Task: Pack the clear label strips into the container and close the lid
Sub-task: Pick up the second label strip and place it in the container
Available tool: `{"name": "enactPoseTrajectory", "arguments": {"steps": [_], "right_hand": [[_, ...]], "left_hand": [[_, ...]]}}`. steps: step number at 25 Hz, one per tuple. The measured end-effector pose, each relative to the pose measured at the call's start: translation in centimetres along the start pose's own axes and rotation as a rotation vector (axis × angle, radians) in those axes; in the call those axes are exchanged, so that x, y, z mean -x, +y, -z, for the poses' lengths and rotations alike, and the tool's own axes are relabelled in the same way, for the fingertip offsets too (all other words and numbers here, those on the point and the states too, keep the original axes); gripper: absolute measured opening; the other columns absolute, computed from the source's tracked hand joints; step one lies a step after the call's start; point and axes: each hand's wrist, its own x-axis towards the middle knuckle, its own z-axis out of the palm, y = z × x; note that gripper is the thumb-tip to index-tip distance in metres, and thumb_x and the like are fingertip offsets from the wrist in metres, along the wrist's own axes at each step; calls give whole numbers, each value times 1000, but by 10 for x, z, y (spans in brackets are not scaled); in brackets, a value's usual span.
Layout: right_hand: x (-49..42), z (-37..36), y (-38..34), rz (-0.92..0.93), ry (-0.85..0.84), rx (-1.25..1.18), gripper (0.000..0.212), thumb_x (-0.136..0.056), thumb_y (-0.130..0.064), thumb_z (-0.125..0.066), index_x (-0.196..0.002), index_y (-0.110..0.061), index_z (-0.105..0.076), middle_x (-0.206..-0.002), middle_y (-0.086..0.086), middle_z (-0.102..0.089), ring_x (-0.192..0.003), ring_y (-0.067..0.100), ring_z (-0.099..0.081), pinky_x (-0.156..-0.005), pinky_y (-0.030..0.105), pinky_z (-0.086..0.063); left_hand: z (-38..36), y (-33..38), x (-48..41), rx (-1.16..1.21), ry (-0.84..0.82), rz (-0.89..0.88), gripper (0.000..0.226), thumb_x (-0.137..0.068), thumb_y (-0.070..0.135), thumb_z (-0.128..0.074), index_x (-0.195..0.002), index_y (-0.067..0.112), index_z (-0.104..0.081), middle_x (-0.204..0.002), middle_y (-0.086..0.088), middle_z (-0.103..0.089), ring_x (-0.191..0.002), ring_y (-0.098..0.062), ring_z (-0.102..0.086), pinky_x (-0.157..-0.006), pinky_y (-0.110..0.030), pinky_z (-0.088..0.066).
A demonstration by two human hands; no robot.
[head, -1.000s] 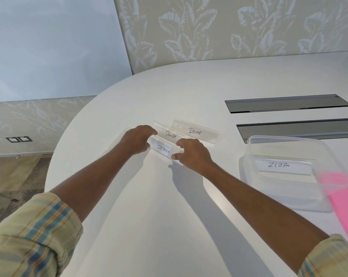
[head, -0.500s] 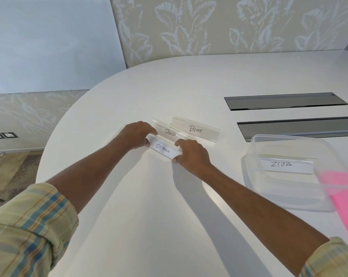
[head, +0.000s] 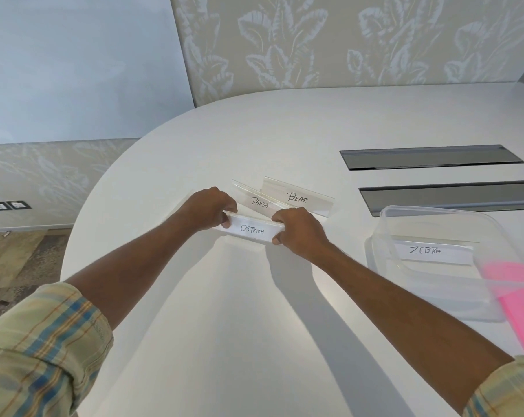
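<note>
Two hands meet at mid-frame on one clear label strip: my left hand (head: 208,207) pinches its left end, my right hand (head: 297,228) grips its right end, and the "OSTRICH" strip (head: 252,229) spans the gap between them, low over the white counter (head: 224,326). Whether it touches the surface I cannot tell.

Below the hands the counter is bare down to the bottom of the frame, and its curved edge runs up the left side, well apart from the strip. Just above the hands lie the "PANDA" strip (head: 259,202) and the "BEAR" strip (head: 297,196), overlapping at their near ends. To the right, two dark recessed slots (head: 429,156) cross the counter.

The strips are clear plastic with white inserts and handwritten names. At right of centre, the clear container (head: 384,236) sits open with the "ZEBRA" strip (head: 426,251) inside.

A pink sheet (head: 522,305) at the lower right edge is cut off by the frame and seen partly through the container's corner; I cannot tell whether it is the lid. Plaid sleeves (head: 38,341) fill the bottom corners.
</note>
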Motion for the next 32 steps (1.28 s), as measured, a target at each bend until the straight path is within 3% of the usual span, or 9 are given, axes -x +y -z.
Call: {"name": "enactPoseTrajectory", "arguments": {"steps": [5, 8, 12, 14, 18, 23, 27, 32], "right_hand": [[4, 28, 11, 52, -77, 31, 44, -73, -22, -88, -116, -24, -75, -106, -5, -71, -102, 22, -64, -73, 32, -45], [11, 55, 19, 105, -104, 56, 45, -71, -24, -90, -114, -22, -76, -109, -3, -75, -105, 23, -65, -86, 40, -56], [20, 90, 29, 168, -81, 57, 49, -71, -20, -91, -119, -19, -78, -119, 4, -77, -112, 27, -68, -94, 44, -56], [24, 106, 35, 168, -78, 45, 51, -72, -19, -91, -121, -20, -77, -119, 0, -78, -108, 24, -68, -91, 40, -57], [36, 137, 52, 165, -78, 41, 46, -72, -18, -91, -115, -28, -79, -99, -13, -77, -83, 9, -66, -68, 28, -52], [62, 177, 82, 131, -21, -7, 50, -73, -17, -94, -119, -27, -77, -113, -11, -78, -100, 16, -68, -88, 36, -57], [83, 206, 113, 105, 13, 17, 45, -71, -13, -93, -110, -31, -80, -96, -10, -79, -87, 19, -71, -75, 35, -57], [110, 235, 156, 35, 45, 28, 46, -69, -10, -93, -108, -33, -80, -92, -12, -78, -83, 17, -72, -71, 36, -57]], "left_hand": [[11, 16, 18, 12, 1, -10, 40, -77, 7, -72, -111, 26, -81, -100, 6, -82, -105, -22, -69, -81, -35, -54], [19, 30, 24, 1, 48, -35, 32, -79, 17, -78, -109, 29, -81, -95, 5, -81, -99, -23, -68, -76, -34, -53], [38, 53, 29, -20, 94, -64, 29, -80, 27, -83, -108, 30, -80, -88, 2, -76, -94, -26, -67, -69, -31, -48], [50, 66, 29, -21, 109, -76, 29, -81, 30, -83, -110, 31, -80, -84, 5, -70, -96, -26, -67, -68, -31, -44], [69, 96, 27, -15, 144, -113, 34, -83, 30, -81, -117, 32, -78, -101, 1, -76, -100, -25, -63, -70, -30, -39], [88, 145, 18, -20, 173, -170, 30, -82, 26, -81, -112, 28, -80, -98, -2, -76, -96, -26, -65, -69, -31, -43], [96, 191, 7, -25, 199, -213, 30, -82, 26, -82, -112, 27, -80, -87, 5, -66, -74, -20, -59, -59, -27, -36], [96, 247, -13, -56, 205, -283, 34, -83, 31, -83, -116, 27, -79, -109, -1, -76, -104, -29, -68, -71, -32, -47]]}}
